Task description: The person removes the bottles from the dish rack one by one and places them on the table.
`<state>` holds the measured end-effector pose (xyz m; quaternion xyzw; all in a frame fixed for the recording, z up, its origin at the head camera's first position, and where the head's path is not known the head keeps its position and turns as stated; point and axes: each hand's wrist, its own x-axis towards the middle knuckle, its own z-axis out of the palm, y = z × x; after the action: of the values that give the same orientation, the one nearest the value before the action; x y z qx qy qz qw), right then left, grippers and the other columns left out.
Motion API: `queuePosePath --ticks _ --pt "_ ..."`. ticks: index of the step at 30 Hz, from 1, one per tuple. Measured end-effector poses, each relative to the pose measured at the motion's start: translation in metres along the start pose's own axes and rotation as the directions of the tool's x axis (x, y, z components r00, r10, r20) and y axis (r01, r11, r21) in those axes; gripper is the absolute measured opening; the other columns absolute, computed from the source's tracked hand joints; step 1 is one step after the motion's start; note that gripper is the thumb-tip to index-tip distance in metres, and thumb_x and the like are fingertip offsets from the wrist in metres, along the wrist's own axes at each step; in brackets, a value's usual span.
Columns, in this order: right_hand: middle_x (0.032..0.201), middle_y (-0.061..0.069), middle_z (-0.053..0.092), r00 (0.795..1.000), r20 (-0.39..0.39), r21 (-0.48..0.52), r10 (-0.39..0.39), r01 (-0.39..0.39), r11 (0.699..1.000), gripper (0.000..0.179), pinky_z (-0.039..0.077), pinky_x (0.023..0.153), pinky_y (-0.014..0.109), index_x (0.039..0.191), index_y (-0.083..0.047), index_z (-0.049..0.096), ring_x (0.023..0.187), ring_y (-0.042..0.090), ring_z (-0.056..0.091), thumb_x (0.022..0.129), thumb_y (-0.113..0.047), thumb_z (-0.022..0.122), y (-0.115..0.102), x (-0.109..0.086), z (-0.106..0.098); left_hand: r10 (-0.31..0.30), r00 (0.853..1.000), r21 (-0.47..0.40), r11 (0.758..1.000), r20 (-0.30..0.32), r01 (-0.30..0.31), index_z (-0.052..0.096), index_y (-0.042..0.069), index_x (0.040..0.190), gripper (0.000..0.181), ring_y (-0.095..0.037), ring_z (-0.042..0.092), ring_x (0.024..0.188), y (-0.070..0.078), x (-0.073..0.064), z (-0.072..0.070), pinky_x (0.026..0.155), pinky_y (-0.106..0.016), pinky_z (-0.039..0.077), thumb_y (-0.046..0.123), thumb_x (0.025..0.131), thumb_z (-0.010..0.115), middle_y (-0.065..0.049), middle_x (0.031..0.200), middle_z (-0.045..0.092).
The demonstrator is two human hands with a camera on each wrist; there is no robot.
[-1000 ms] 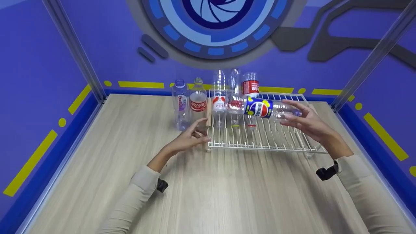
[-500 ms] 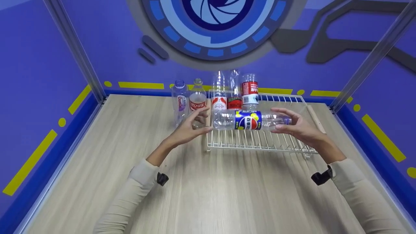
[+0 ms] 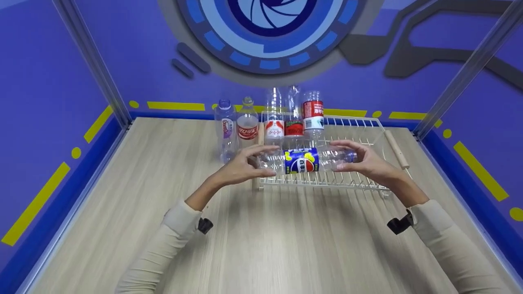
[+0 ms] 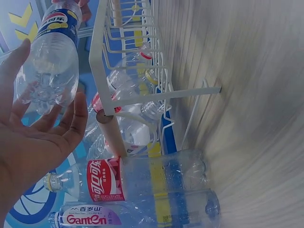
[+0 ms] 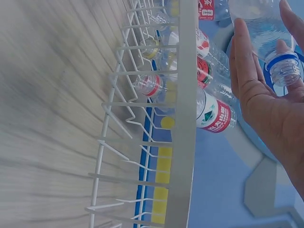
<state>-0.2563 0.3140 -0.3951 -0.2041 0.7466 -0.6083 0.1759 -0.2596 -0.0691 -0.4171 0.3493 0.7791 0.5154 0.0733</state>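
In the head view, a blue-labelled bottle (image 3: 301, 161) is held sideways above the white wire rack (image 3: 327, 186) by the left grip (image 3: 244, 166) at nine o'clock and the right grip (image 3: 367, 161) at three. The left wrist view shows it toward ten; the right wrist view, toward two.

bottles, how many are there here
6. Blue-label bottle, held between left hand and right hand; purple-label bottle and red-label bottle, standing left of the rack; upside down in the rack, left bottle, middle bottle and right bottle.
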Motion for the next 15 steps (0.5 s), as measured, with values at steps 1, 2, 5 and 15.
queuePosePath --ticks 1,2,5,15 --pt "0.14 -0.002 0.057 1.0 0.004 -0.013 -0.003 0.003 1.0 0.069 0.058 0.094 0.031 0.153 -0.001 0.04 0.116 0.017 0.064 0.09 0.004 0.07 -0.001 0.0 0.0 0.002 1.0 0.009 1.0 -0.003 -0.002 0.056 0.022 0.147 0.066 -0.015 0.057 0.081 0.001 0.0 -0.001 0.082 -0.034 0.055 0.029 0.087 0.082 -0.006 0.143 0.062" --pt "0.141 -0.002 0.057 1.0 0.01 -0.025 -0.007 0.007 1.0 0.07 0.059 0.094 0.031 0.152 -0.001 0.04 0.116 0.017 0.064 0.09 0.004 0.071 -0.002 0.001 0.0 0.002 1.0 0.025 1.0 -0.005 -0.002 0.056 0.022 0.147 0.067 -0.015 0.059 0.085 0.001 -0.001 -0.001 0.083 -0.036 0.056 0.028 0.086 0.083 -0.006 0.142 0.062" --pt "0.142 -0.002 0.058 1.0 0.025 -0.048 -0.012 0.013 0.999 0.07 0.059 0.093 0.031 0.152 -0.001 0.042 0.115 0.017 0.065 0.089 0.005 0.072 -0.004 0.001 0.001 -0.008 1.0 0.07 0.998 -0.005 0.008 0.054 0.021 0.148 0.072 -0.016 0.062 0.103 0.003 -0.003 -0.001 0.089 -0.041 0.057 0.028 0.084 0.086 -0.007 0.138 0.063" --pt "0.148 0.002 0.055 0.993 0.105 -0.006 -0.049 0.05 0.999 0.07 0.057 0.098 0.037 0.154 0.001 0.037 0.123 0.016 0.063 0.091 0.009 0.067 -0.006 -0.005 -0.012 0.046 0.997 0.137 0.99 -0.062 -0.037 0.062 0.021 0.142 0.066 -0.019 0.064 0.113 0.003 -0.008 -0.003 0.088 -0.038 0.06 0.033 0.082 0.086 -0.003 0.137 0.065"
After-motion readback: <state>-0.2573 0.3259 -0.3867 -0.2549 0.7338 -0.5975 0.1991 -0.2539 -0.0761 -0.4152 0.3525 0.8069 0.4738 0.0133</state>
